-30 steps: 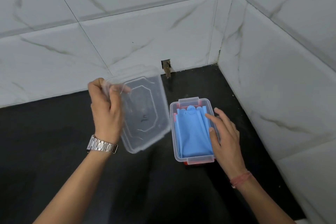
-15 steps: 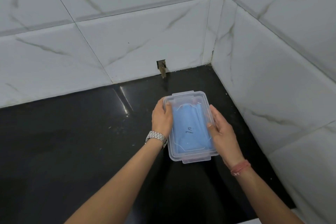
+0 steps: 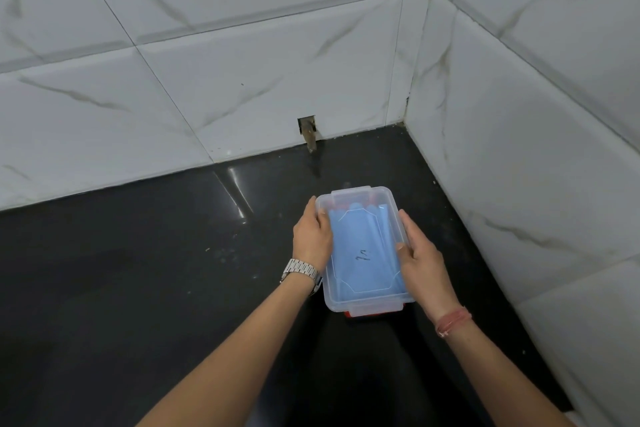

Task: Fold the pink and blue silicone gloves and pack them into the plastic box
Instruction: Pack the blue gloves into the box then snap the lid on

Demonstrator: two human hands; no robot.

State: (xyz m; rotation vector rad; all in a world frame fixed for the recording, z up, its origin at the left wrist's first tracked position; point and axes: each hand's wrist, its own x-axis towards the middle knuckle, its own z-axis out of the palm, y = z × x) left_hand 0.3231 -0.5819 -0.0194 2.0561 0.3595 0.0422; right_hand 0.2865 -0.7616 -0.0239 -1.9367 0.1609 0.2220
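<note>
A clear plastic box (image 3: 367,306) sits on the black counter near the right wall, with its clear lid (image 3: 360,193) on top. Through the lid I see the folded blue glove (image 3: 360,239). A strip of pink-red (image 3: 363,313) shows under the box's near edge; the pink glove itself is mostly hidden. My left hand (image 3: 311,239) presses on the lid's left edge. My right hand (image 3: 420,258) presses on the right edge, thumb on the lid.
White marble-look tiled walls meet in a corner at the back right. A small hole (image 3: 307,128) with a brown stub sits in the back wall just above the black counter (image 3: 138,270).
One second ago my left hand held the lid up to the left of the open box. The lid now lies on the box and both hands grip its sides.
</note>
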